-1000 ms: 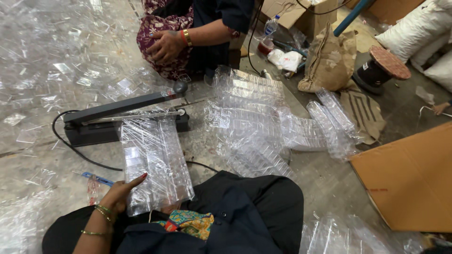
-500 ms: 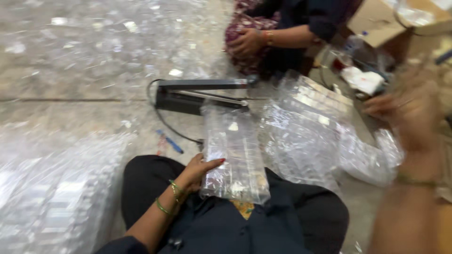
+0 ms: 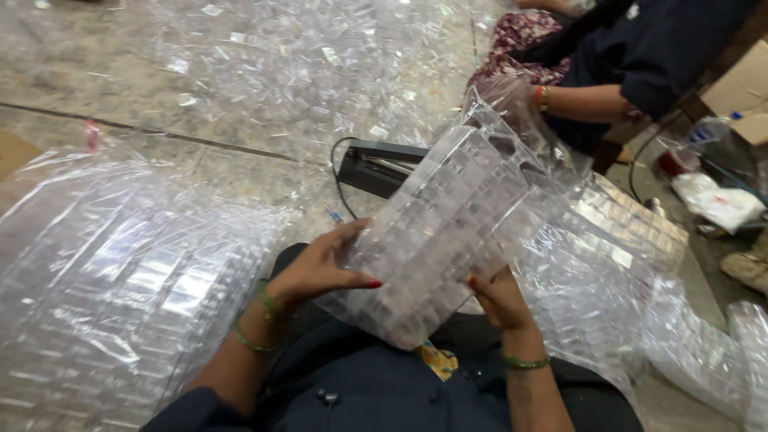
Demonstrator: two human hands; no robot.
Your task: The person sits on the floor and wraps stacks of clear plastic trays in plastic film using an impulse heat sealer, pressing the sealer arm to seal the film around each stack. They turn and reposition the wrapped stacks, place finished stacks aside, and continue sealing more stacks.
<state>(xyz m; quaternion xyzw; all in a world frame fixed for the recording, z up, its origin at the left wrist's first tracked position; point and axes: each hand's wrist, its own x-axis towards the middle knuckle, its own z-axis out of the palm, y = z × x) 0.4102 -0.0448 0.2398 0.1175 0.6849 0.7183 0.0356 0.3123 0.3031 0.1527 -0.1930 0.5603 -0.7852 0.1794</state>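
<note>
You hold a clear plastic tray [image 3: 448, 232] in both hands, up in front of you, over your lap. The tray has many little square pockets, and it sits inside a thin clear bag [image 3: 520, 120] that sticks out past its far end. The tray leans, with its far end up and to the right.

Your left hand [image 3: 320, 268] grips the left edge of the tray. Your thumb lies on top, and the fingers curl around the side. Your right hand [image 3: 496, 300] holds the bottom right edge from under it, so most of that hand is hidden by the plastic. Both hands are closed on the tray.

Just behind the tray, a black heat sealer [image 3: 376, 168] sits on the floor [image 3: 160, 96], with its black cord looping beside it. A big pile of bagged trays [image 3: 120, 280] lies to your left. More bagged trays [image 3: 624, 240] lie to your right. Little clear plastic bits are all over the floor. Another person [image 3: 608, 80] sits across from you, with one arm resting on the knee.
</note>
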